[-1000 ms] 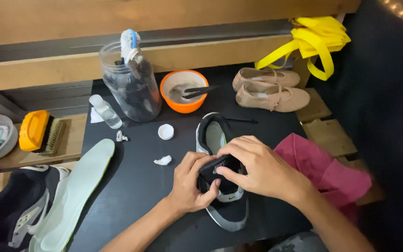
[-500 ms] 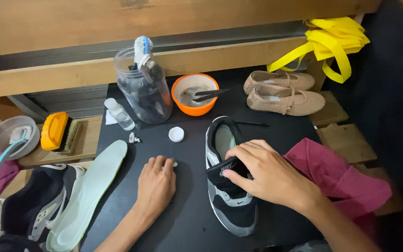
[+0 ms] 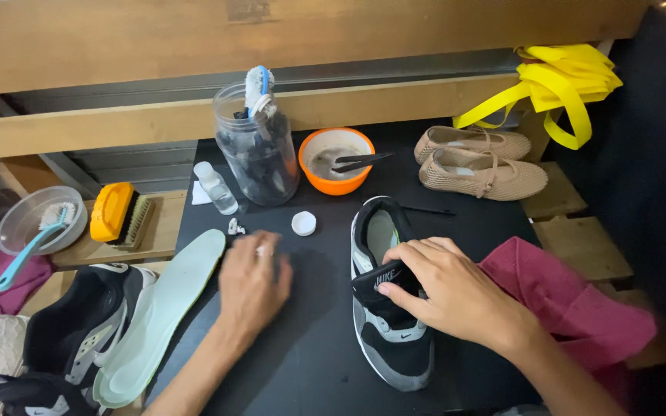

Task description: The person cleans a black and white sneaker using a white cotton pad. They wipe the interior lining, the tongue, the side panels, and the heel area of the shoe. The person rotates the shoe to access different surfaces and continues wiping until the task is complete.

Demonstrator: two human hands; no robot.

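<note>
fig. — grey-black sneaker [image 3: 388,323] was held at its tongue by the r. hand [image 3: 449,296], fingers curled shut, mid-table [image 3: 310,362]; l. hand [image 3: 252,277] lay flat, open, blurred, empty — by a pale insole [image 3: 163,312].

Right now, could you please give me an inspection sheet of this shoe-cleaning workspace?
Surface: black mat on wooden pallet bench.
Job's things: grey and black sneaker, tongue pinched by right hand; left hand flat on the mat, blurred.
Clutter: pale insole, orange bowl with a tool, jar of brushes, small bottle, white cap, orange brush, beige flats, maroon cloth, yellow bag.
Grips: right closed on the tongue; left holds nothing visible.
Cables: nothing seen.
Surroundings: second sneaker, clear bowl with toothbrush.
</note>
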